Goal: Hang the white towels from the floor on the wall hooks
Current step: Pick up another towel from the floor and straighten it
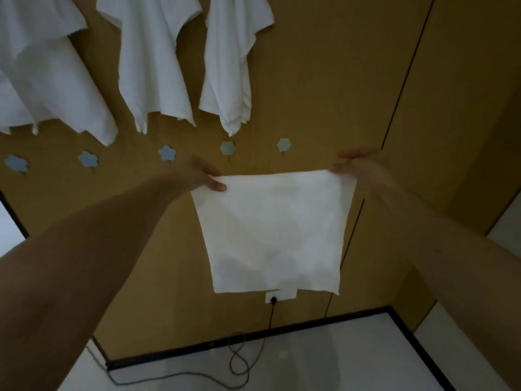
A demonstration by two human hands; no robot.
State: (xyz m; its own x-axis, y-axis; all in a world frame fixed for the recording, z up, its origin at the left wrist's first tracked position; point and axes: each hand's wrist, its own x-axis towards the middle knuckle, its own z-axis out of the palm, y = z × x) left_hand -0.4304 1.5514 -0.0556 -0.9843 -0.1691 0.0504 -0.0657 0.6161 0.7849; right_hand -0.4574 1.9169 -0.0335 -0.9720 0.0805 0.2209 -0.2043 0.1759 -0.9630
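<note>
A white towel hangs flat in front of the brown wall, stretched between both hands. My left hand pinches its top left corner and my right hand pinches its top right corner. Just above the towel runs a lower row of several pale flower-shaped hooks, all bare; the nearest are one hook and another. Higher up, three white towels hang on the wall: a left towel, a middle towel and a right towel. Their hooks are out of view.
A white wall socket with a plugged-in cable sits below the held towel; the cable loops over the pale floor. A dark baseboard lines the wall. A vertical seam splits the wall panels at right.
</note>
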